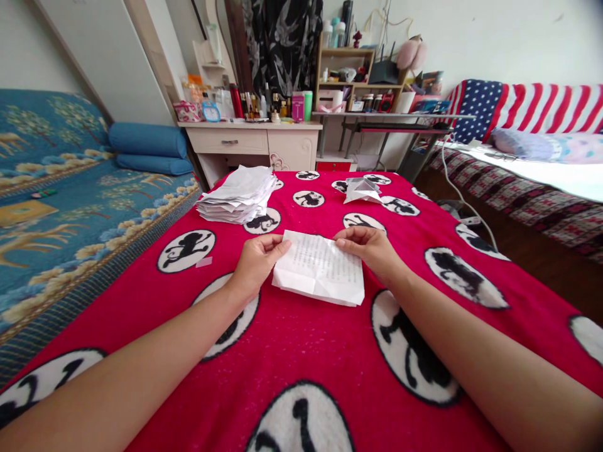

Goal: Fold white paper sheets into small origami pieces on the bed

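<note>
A creased sheet of printed paper (320,267) is held just over the red patterned cloth (292,351), its lower part folded or bent. My left hand (259,260) pinches its left edge between thumb and fingers. At the upper right corner, my right hand (370,251) grips it the same way, thumb on top. Beyond my left hand sits an uneven stack of papers (240,194). A folded paper shape (362,190) with raised points rests past my right hand. Left of my left hand lies a small pale scrap (204,262).
A blue-covered sofa (89,207) borders the table on the left. Behind stands a white dresser (249,141) crowded with bottles. To its right is a desk with a shelf (346,81). A bed (532,169) and a white cable (464,194) are at right.
</note>
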Demonstrator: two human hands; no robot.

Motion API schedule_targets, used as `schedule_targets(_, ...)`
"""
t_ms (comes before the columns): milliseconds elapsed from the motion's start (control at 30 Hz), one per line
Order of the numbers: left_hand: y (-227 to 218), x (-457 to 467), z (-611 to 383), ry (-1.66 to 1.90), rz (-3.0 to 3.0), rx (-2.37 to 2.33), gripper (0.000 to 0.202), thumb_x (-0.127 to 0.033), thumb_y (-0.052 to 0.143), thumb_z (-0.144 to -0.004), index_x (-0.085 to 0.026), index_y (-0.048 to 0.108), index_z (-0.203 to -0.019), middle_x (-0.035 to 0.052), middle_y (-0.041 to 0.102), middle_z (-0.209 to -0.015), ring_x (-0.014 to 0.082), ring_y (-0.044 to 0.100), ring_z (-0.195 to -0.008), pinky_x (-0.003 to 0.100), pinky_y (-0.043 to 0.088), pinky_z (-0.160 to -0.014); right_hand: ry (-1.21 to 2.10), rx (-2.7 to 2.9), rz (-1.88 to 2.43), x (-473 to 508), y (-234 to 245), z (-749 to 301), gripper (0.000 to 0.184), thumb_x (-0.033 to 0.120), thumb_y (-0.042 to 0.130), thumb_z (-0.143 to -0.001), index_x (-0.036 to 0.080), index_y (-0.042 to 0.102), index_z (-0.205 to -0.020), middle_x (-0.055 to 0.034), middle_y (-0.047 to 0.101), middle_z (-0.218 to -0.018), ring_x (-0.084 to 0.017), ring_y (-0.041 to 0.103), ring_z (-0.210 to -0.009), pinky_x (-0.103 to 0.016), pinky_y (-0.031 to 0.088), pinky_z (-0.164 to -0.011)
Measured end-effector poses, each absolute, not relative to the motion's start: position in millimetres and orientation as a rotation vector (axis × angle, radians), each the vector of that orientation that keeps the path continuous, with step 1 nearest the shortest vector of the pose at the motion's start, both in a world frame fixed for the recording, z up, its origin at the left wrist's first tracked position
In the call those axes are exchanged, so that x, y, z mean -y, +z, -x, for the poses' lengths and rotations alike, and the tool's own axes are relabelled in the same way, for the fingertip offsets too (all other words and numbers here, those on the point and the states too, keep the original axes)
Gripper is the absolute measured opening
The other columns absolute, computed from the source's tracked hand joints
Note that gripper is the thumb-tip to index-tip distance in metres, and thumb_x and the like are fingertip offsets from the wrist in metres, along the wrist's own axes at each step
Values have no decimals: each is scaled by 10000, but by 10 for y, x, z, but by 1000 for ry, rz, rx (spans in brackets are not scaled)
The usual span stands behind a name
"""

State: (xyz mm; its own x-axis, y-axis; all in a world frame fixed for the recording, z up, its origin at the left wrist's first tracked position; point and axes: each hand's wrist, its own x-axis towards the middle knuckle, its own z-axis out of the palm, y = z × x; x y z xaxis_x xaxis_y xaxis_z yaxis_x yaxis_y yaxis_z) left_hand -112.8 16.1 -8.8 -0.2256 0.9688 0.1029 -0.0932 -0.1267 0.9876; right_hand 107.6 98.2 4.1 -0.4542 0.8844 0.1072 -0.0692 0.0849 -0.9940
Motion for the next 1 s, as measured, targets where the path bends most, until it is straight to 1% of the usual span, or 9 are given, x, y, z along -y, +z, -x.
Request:
schedule_targets(100, -72, -153, 1124, 1530, -1089, -1220, 296, -386, 733, -717, -122, 697, -846, 54, 734, -787, 130, 638, -642, 198, 475, -586, 1454, 1540, 807, -966, 43, -1065, 260, 352, 816, -615, 167, 710, -764, -5, 684, -692, -101, 584, -580, -219, 449, -539)
schedule_targets(167, -65, -147, 1118, 1510, -1083, -1185, 319, -390, 732, -717, -122, 683, -882, 59, 735, -800, 141, 649, -652, 210, 487, -595, 1422, 1528, 795, -953, 47, -1055, 274, 369, 820, -605, 174, 708, -762, -9, 686, -691, -110, 587, -576, -235, 457, -540)
schedule_targets(300, -73, -135, 1099, 1372, -1167, -1089, 480, -306, 821, -606, -123, 656, -1018, 89, 735, -956, 201, 686, -814, 273, 537, -722, 1285, 1488, 797, -926, 63, -1035, 306, 406, 824, -586, 183, 707, -759, -23, 692, -693, -137, 599, -582, -270, 477, -546)
schedule_targets(367, -83, -131, 1093, 1331, -1222, -1080, 540, -264, 845, -565, -127, 651, -1049, 94, 728, -1011, 215, 687, -874, 294, 540, -780, 1238, 1473, 799, -917, 69, -1030, 296, 402, 822, -594, 186, 707, -761, -22, 691, -695, -138, 599, -587, -272, 481, -550)
schedule_targets(533, -95, -129, 1089, 1335, -1242, -1125, 525, -268, 843, -568, -130, 656, -1039, 91, 739, -968, 211, 699, -821, 304, 552, -749, 1281, 1459, 788, -909, 77, -1040, 278, 374, 819, -607, 185, 705, -776, -16, 688, -714, -132, 602, -609, -258, 485, -563)
schedule_targets(633, -82, -126, 1088, 1392, -1238, -1141, 505, -272, 842, -571, -129, 659, -1019, 90, 741, -963, 215, 701, -822, 309, 553, -758, 1395, 1480, 764, -906, 75, -1055, 321, 341, 825, -607, 198, 706, -870, -14, 698, -810, -137, 625, -673, -257, 506, -616)
schedule_targets(800, -48, -128, 1096, 1479, -1220, -1151, 519, -280, 842, -569, -131, 647, -1026, 92, 738, -979, 228, 702, -831, 319, 561, -755, 1558, 1546, 724, -903, 58, -1052, 526, 260, 854, -555, 211, 667, -1044, -21, 700, -939, -163, 648, -776, -282, 531, -704)
schedule_targets(867, -43, -136, 1104, 1512, -1200, -1153, 595, -275, 845, -562, -136, 612, -1092, 91, 741, -956, 228, 704, -812, 321, 564, -740, 1556, 1530, 716, -909, 51, -1045, 544, 246, 857, -546, 206, 663, -1053, -25, 699, -952, -166, 650, -790, -286, 535, -716)
schedule_targets(1000, -53, -160, 1115, 1590, -1145, -1170, 772, -279, 820, -605, -176, 467, -1283, 77, 742, -897, 224, 710, -775, 329, 569, -709, 1528, 1467, 698, -926, 38, -1038, 493, 222, 859, -545, 207, 680, -1004, -11, 705, -897, -155, 650, -765, -277, 541, -710)
